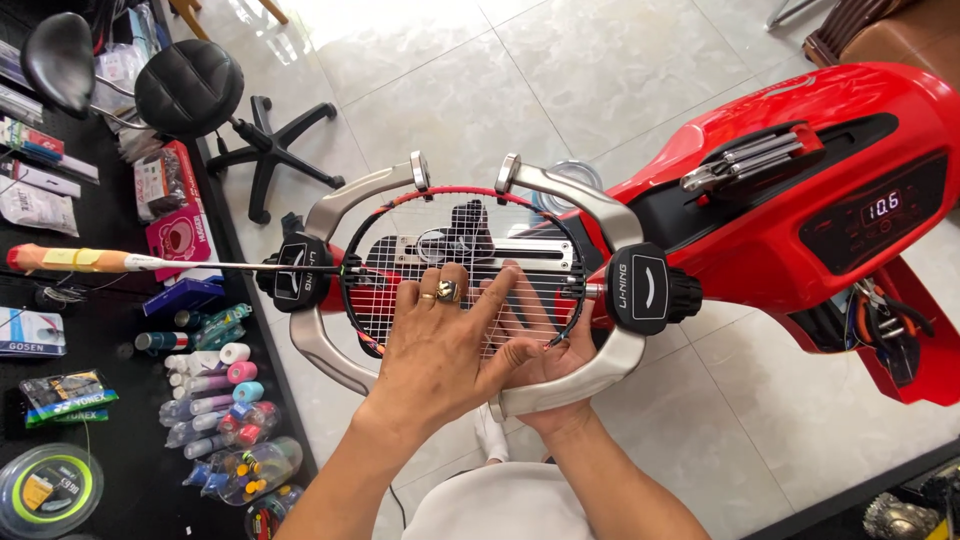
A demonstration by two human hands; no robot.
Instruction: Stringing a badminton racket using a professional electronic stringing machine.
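A red and black racket (440,193) is clamped flat in the silver mounting arms (345,200) of a red stringing machine (790,110). Its handle (70,259) sticks out to the left. My left hand (440,350), with a gold ring, lies on top of the white string bed (400,275), fingers spread over the strings. My right hand (548,352) is under the string bed by the near right side of the frame. Its fingers show through the strings. Whether either hand pinches a string is hidden.
A black table (120,330) on the left holds rolls of grip tape (215,385), packets and a string reel (45,490). A black stool (190,85) stands on the pale tiled floor behind. Metal tools (745,160) lie in the machine's tray.
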